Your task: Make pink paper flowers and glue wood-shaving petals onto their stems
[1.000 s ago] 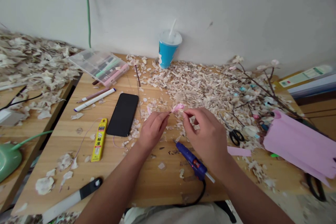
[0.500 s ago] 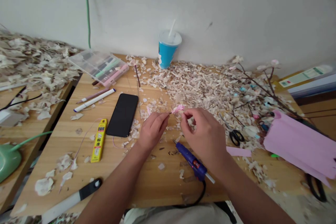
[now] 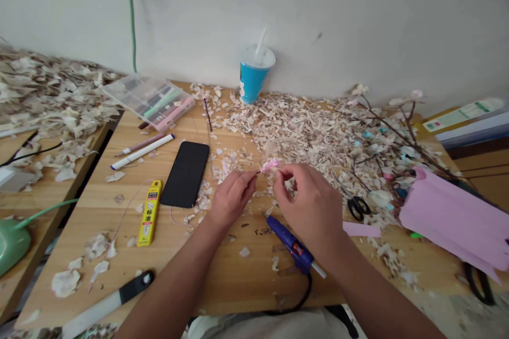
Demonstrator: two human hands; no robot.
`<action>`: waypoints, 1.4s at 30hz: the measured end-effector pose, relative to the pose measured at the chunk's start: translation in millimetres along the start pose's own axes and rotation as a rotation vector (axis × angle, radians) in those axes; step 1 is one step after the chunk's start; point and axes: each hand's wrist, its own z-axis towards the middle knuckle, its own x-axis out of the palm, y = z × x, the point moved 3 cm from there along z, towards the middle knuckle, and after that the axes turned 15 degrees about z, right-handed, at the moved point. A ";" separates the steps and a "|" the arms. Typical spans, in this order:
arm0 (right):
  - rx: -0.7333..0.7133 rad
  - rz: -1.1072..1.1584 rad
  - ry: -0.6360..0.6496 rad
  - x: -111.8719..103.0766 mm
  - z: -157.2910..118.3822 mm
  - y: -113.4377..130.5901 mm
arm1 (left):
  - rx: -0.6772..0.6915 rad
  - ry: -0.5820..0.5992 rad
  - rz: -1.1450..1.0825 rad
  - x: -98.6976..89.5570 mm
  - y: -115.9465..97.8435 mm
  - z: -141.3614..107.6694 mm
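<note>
Over the middle of the table a small pink paper flower (image 3: 270,164) is held up between my two hands. My left hand (image 3: 234,196) pinches its thin dark stem from the left. On the other side my right hand (image 3: 306,198) has thumb and forefinger closed at the flower's right edge; whether a petal or scrap sits between those fingertips is too small to tell. Below the right hand lies a blue hot glue gun (image 3: 290,243), its nozzle pointing up-left and a glue stick showing at its back.
Dry whitish flakes (image 3: 310,122) pile along the wall around a blue cup (image 3: 254,74). A phone (image 3: 185,175), yellow blade box (image 3: 150,213) and marker case (image 3: 155,100) lie left. Right are scissors (image 3: 358,207), pink paper (image 3: 453,222) and a flowering branch (image 3: 393,130). A scraper (image 3: 111,302) lies front left.
</note>
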 end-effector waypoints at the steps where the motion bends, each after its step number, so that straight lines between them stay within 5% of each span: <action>1: -0.003 0.005 0.002 -0.2 -0.1 0.1 | -0.001 0.000 0.006 0.0 0.0 0.0; 33: 0.023 0.033 0.032 3.5 0.8 -0.7 | -0.001 0.006 0.011 2.0 1.6 -4.4; 42: 0.372 0.062 0.111 -50.1 -30.9 -35.0 | -0.054 -0.023 0.033 -3.1 0.2 1.5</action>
